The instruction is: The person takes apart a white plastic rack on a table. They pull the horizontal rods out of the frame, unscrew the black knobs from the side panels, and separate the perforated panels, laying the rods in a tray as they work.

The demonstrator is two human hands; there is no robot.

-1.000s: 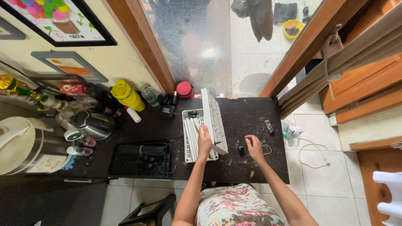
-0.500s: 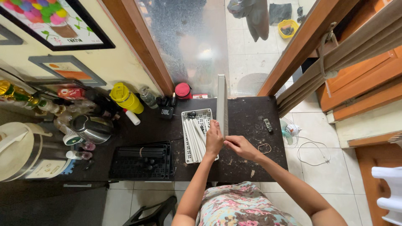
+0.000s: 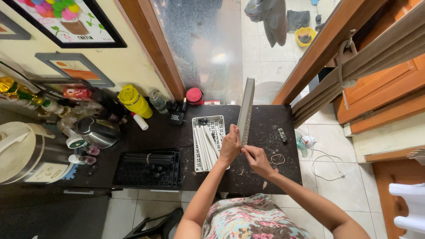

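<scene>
We look straight down on a dark worktop (image 3: 265,177), and both hands meet at its middle. The left hand (image 3: 230,147) is closed around the near end of a long flat grey panel (image 3: 245,108), fingers wrapped on its left face; the right hand (image 3: 256,160) comes in from below and pinches that same lower end, just beside the left hand. So the panel stands on its edge, nearly upright, its bottom held between the two hands while the rest of it rises away from them toward the frosted glass door (image 3: 203,48); the held part is only the lowest stretch, and the free end sits well above both hands. Just left of the left hand lies a white perforated tray (image 3: 215,124) with several white tubes (image 3: 202,146) in it, the hand overlapping its right rim. Farther left sits a black tray (image 3: 148,170) with dark rods. Right of the right hand, a rubber band (image 3: 278,159) lies on the top, and a small metal piece (image 3: 281,134) beyond it. Along the back wall we see a yellow container (image 3: 135,102), a red lid (image 3: 194,94) and a steel kettle (image 3: 98,131).
</scene>
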